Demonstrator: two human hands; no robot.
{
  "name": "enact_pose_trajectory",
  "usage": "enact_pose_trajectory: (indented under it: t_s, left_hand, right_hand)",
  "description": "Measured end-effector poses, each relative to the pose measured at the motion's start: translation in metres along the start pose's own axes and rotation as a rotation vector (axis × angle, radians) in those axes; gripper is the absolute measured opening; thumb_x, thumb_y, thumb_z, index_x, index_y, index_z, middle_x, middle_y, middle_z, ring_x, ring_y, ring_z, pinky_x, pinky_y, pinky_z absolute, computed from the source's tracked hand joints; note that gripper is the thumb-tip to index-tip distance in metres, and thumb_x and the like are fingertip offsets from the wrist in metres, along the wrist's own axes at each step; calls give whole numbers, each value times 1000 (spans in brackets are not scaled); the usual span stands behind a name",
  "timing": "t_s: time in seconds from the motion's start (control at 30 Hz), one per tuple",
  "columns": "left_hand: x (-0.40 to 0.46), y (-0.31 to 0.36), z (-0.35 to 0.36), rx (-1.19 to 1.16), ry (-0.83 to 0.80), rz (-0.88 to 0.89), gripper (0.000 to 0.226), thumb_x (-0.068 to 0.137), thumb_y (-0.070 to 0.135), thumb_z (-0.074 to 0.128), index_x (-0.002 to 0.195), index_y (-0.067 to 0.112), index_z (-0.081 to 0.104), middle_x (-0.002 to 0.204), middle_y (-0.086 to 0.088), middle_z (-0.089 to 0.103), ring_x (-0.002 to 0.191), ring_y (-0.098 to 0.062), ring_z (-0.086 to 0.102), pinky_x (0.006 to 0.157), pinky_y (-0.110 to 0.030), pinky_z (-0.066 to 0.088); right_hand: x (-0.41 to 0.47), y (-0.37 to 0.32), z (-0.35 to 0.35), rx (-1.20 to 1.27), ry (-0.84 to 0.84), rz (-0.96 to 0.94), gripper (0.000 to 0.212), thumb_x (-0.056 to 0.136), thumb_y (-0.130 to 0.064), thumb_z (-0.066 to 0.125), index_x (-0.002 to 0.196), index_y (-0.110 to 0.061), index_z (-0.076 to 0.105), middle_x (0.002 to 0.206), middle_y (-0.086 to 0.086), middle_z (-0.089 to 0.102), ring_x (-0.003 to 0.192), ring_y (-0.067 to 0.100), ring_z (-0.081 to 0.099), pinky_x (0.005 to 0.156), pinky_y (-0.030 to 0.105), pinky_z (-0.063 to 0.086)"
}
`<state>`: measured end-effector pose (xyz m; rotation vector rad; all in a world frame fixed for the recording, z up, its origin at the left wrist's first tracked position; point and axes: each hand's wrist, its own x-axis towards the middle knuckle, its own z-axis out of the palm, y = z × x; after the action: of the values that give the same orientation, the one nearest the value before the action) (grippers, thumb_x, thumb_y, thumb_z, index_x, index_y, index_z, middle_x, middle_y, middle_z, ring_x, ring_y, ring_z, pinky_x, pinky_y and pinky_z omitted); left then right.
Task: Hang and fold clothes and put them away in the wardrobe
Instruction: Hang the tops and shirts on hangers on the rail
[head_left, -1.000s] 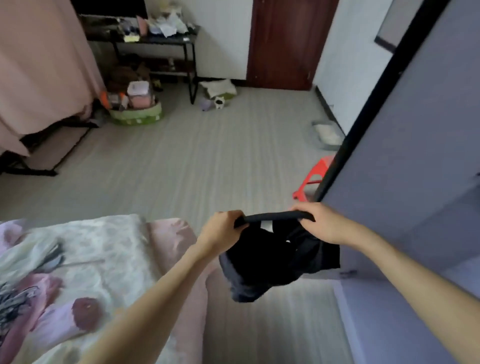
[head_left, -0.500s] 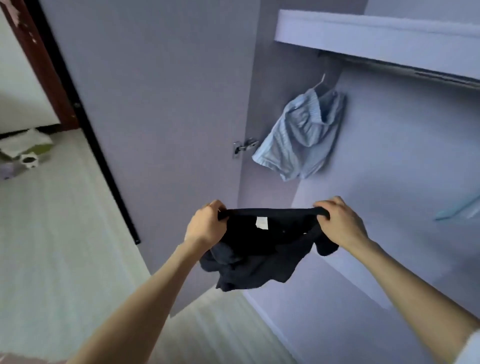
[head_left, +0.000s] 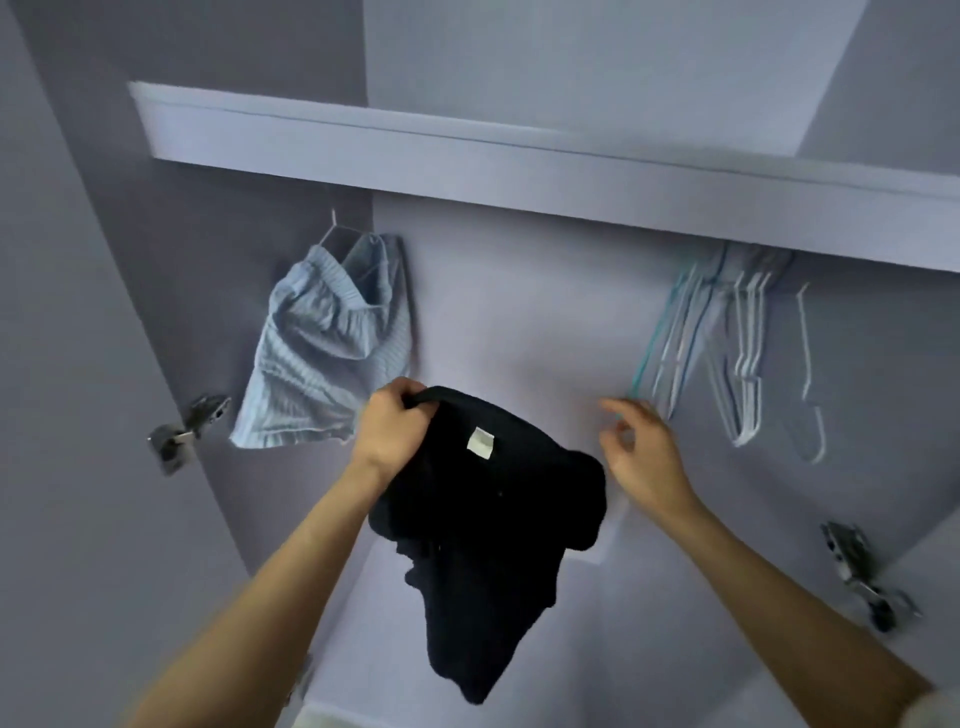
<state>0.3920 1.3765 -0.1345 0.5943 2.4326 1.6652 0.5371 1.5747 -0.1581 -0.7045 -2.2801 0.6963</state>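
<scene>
Pale lilac wardrobe (head_left: 519, 312) walls fill the view, with a shelf (head_left: 467, 150) overhead and blue shorts (head_left: 327, 353) already hanging at the left. Left hand (head_left: 387, 428) grips the waistband of the black garment (head_left: 488, 530), which dangles in front of the wardrobe. Right hand (head_left: 641, 452), fingers loosely spread and holding nothing, reaches toward the spare hangers (head_left: 727, 353). Best to lift one hanger clear of its neighbours so none tangle, keeping the waistband taut.
</scene>
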Motion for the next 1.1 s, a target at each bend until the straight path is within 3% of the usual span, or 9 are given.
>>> enact_pose_trajectory:
  t_s: [0.07,0.2,0.3,0.4,0.53,0.67,0.83,0.93,1.1]
  left_hand:
    - [13,9,8,-9,-53,38,9,84,4,56,87,10,62,81,-4,62,83,-21,59,75,-27,44]
    - [32,20,21,12,-128,109,10,83,2,56,82,12,60,73,1,59,74,-15,55,66,-21,39]
    - [44,18,22,-3,-151,111,13,82,1,55,78,13,59,67,5,58,72,-16,55,68,-23,40]
    - [51,14,16,12,-156,113,12,82,2,56,79,14,59,69,2,59,75,-18,56,72,-24,41]
    - [54,7,5,45,-154,107,9,83,4,57,85,12,62,81,-5,62,81,-19,57,73,-24,41]
    - [50,1,0,14,-166,83,8,84,4,57,87,9,62,80,-4,62,80,-20,58,73,-25,41]
    - [41,-8,0,-23,-181,49,7,88,6,53,91,8,58,78,-3,61,78,-21,58,69,-26,41]
    - [33,-19,-1,-45,-155,-55,9,93,15,48,96,9,55,79,-5,60,74,-22,58,59,-28,42]
    - [14,-50,1,-78,-216,-232,14,97,20,45,103,10,53,89,-8,60,83,-24,59,71,-31,46]
  right_hand:
    - [13,-4,0,-150,123,109,40,88,-9,54,127,-3,52,125,20,51,101,39,58,86,39,44]
    - [41,-5,10,-393,5,357,53,94,-27,49,138,-2,30,132,21,44,114,40,52,89,43,43]
    - [60,4,19,-374,61,485,45,94,-19,46,132,-1,32,125,22,53,113,39,54,90,43,43]
    - [74,10,24,-240,139,577,32,95,-15,41,122,1,47,120,24,57,111,39,55,89,41,44]
    - [84,6,27,-16,280,536,26,96,-11,38,113,4,52,112,26,60,105,40,57,89,43,46]
    - [77,3,29,224,281,406,15,91,1,41,101,-7,48,90,9,54,87,29,54,86,42,47]
    - [49,-1,37,401,196,330,18,93,4,36,92,-12,44,81,4,47,63,2,48,60,11,39]
    - [5,4,59,323,225,225,34,91,14,28,77,-16,38,71,2,44,57,-5,47,62,5,37]
    - [-85,11,80,371,246,271,12,98,-10,36,89,-8,44,65,-6,46,59,-4,50,57,13,38]
